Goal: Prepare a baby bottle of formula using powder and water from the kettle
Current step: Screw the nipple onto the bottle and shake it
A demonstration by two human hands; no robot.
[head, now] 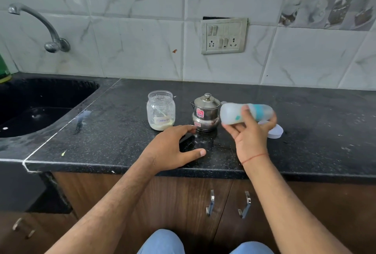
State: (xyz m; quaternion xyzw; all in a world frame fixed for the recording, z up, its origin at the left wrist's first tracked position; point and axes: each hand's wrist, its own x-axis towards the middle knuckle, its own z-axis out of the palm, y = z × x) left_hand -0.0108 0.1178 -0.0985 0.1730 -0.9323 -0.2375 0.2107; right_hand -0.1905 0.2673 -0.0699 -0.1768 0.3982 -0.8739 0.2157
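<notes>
Bottle (244, 113) first: it lies on its side in the air just above the worktop (315, 123), blurred, with its base toward the kettle and its teal collar toward the right. That sideways hold and the blur suggest shaking to mix powder and water, though the blur keeps me from seeing whether the top is sealed.

Nearest the person, the left hand (175, 148) rests palm-down on the worktop edge, fingers spread and straight, holding nothing; it looks placed there to steady the body while the other hand works. The right hand (251, 133) has its grip closed around the bottle's middle, thumb in front, fingers curled behind.

Just beyond the right hand a white lid (275, 130) lies on the worktop, probably set aside from the jar or bottle within easy reach.

Further back, the small steel kettle (206, 112) stands upright with its knobbed cover on, just beside the bottle's base. To its left the glass jar (160, 110), labelled as formula, stands open with a little pale powder at the bottom. Both sit close together, likely kept near for measuring and pouring.
</notes>
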